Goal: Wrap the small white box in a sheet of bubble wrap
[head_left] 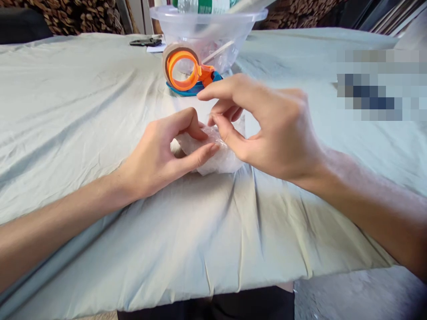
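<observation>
Seems to be steadying a clear plastic bundle with the left hand and working at its top with the right hand: likely a fine fingertip step on loose film or a fold. Find the bundle at the dial's centre, on the cloth-covered table, partly hidden beneath both hands. Touching the plastic with left thumb and forefinger, tips a little apart; cannot tell a true pinch from plain pressing. Bringing the right thumb close to a curled finger just over the plastic, and stretching the forefinger toward 9 o'clock; cannot tell of any film caught between.

By judgement, calls for steadying the bundle on the left, getting sure purchase with the right fingertips, and lifting or pressing gently, so as not to tear or slide thin plastic.

For room, mind the tape dispenser at 11 o'clock, near the stretched right forefinger, and the big clear bowl behind it at 12, with a bottle inside. Better to swing toward 9 or 3 o'clock, over wrinkled cloth; cannot make out the blurred patch at 2. Watch the table's near edge at 6 o'clock.
</observation>
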A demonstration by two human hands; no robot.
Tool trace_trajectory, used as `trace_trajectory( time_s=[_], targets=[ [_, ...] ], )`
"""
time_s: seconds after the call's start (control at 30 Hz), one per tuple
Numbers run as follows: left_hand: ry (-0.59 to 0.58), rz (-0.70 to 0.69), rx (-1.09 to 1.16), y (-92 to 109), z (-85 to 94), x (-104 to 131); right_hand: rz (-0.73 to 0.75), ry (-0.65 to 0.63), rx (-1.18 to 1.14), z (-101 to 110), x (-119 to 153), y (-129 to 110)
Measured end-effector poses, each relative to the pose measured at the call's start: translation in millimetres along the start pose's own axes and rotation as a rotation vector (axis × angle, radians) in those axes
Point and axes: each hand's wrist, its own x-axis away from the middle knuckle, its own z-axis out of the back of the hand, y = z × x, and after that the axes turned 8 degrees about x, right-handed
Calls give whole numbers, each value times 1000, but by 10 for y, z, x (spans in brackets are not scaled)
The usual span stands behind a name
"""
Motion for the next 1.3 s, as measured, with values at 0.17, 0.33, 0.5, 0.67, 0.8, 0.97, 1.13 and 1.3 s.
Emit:
trace_trajectory(
  time_s=[0.17,0.33,0.5,0.67,0.8,0.97,1.13,1.3],
  targets=[
    [4,32,24,5,19,-13,22,-45,-11,76,-10,-20],
    [6,82,93,8,17,-36,58,-61,-30,146,-21,2],
    [10,103,104,33,12,-36,167,-85,-71,173,-42,100],
    [24,119,231,42,7,-38,195,-98,-103,185,-43,153],
    [19,105,272,39,6,-42,240,-129,-136,189,-50,180],
    [-12,112,222,44,4,-31,209,-184,-156,209,-62,192],
    [-41,61,216,0,21,-28,208,-234,-167,246,-71,180],
    [-59,56,252,-77,45,-53,171,-243,-299,234,-56,208]
  ],
)
